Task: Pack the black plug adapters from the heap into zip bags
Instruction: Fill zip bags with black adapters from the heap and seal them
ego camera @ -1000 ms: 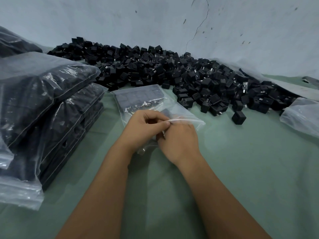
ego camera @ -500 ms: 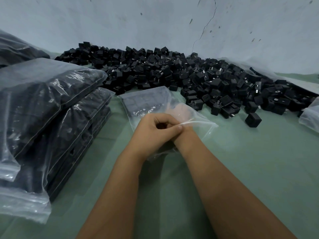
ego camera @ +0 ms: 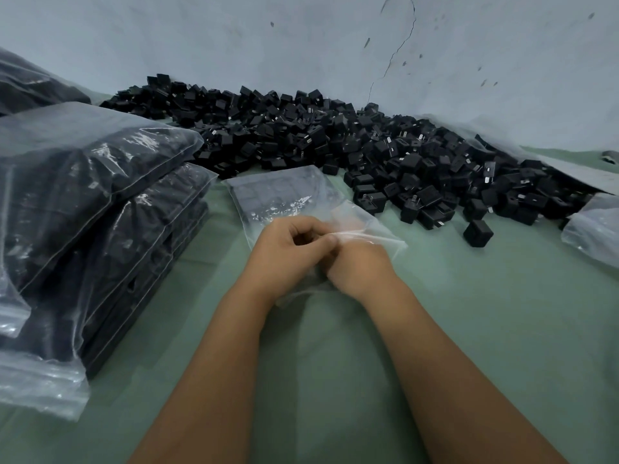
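A big heap of black plug adapters (ego camera: 335, 145) lies along the wall at the back. In front of it a clear zip bag (ego camera: 284, 195) lies flat on the green table (ego camera: 485, 329), with a few adapters lined up in its far end. My left hand (ego camera: 288, 252) pinches the upper lip of the bag's mouth between thumb and fingers. My right hand (ego camera: 360, 267) reaches into the mouth. Its fingers show only as a blurred patch through the plastic. One loose adapter (ego camera: 478, 233) sits apart at the heap's near right edge.
A stack of filled zip bags (ego camera: 100, 202) stands at the left, its near edge overhanging in loose plastic. More clear plastic bags (ego camera: 593, 229) lie at the right edge. A pale cracked wall (ego camera: 402, 45) closes the back.
My right hand has gone from pinching the bag's mouth to reaching inside the bag. My left hand keeps its pinch on the upper lip. The camera has shifted slightly.
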{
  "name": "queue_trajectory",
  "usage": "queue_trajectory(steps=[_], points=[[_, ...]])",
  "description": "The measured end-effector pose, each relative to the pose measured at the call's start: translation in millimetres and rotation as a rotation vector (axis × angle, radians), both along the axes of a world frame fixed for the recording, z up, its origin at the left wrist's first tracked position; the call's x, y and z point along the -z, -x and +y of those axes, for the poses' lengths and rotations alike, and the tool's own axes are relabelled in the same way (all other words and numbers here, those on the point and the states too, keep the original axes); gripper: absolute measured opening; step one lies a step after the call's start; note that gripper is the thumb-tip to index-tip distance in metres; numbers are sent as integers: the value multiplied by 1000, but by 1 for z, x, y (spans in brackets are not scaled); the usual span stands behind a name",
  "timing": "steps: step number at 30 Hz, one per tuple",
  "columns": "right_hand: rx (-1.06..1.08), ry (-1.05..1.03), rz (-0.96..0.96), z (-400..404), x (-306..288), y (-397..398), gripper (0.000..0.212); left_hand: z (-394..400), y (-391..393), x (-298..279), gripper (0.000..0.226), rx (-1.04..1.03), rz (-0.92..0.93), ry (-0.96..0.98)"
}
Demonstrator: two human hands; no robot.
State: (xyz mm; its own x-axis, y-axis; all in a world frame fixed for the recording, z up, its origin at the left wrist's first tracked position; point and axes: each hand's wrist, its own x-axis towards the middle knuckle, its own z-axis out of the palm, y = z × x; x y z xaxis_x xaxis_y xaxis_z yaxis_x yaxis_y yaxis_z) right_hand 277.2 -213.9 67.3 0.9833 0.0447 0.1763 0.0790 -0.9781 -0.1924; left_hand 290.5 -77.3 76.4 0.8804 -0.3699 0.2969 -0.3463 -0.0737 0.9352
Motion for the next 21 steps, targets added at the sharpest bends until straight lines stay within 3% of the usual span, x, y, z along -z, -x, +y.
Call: queue_trajectory(steps=[2, 7, 9, 11, 16, 21], points=[[-22, -22, -80, -6, -1, 10, 12, 0, 1, 1, 11, 12, 31, -3], [-167, -93, -579, -17, -14, 37, 21, -2, -1, 4, 15, -50, 105, -71], [-96, -175, -815, -25, -20, 39, 18, -2, -2, 6, 17, -64, 136, -107], [56, -217, -893, -41, -21, 37, 19, -2, -3, 8, 19, -55, 136, -168], [655, -396, -748, -88, -9, 35, 35, -3, -7, 11, 21, -58, 108, -246], [900, -430, -208, -112, -3, 35, 47, -3, -8, 12, 22, -50, 110, -257]])
